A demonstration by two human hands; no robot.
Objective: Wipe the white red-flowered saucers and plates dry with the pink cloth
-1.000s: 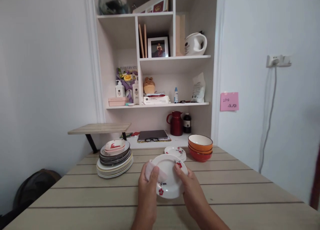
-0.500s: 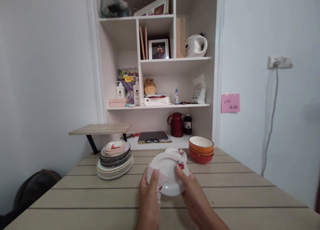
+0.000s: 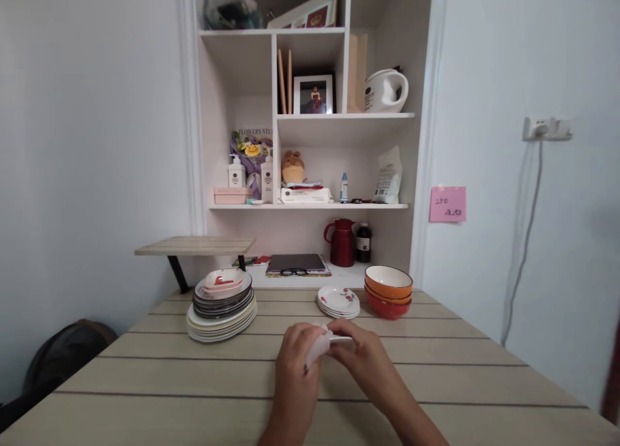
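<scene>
Low over the table, a small white plate is tipped nearly edge-on, so only a thin strip of it shows. My right hand pinches its right side between thumb and fingers. Closed round a pale pink cloth, my left hand presses against the plate's left side; the fingers cover most of that part. Just beyond my hands is a short stack of white plates with red flowers. Nested orange and red bowls stand to the right of this stack.
On the left stands a taller stack of plates topped by small dishes, near a raised wooden shelf. Behind the wooden table are a dark laptop, glasses, a red jug and a dark bottle.
The plate has turned from facing me to nearly edge-on. My left hand has shifted with the cloth over its edge, and the flowered stack behind is now uncovered.
</scene>
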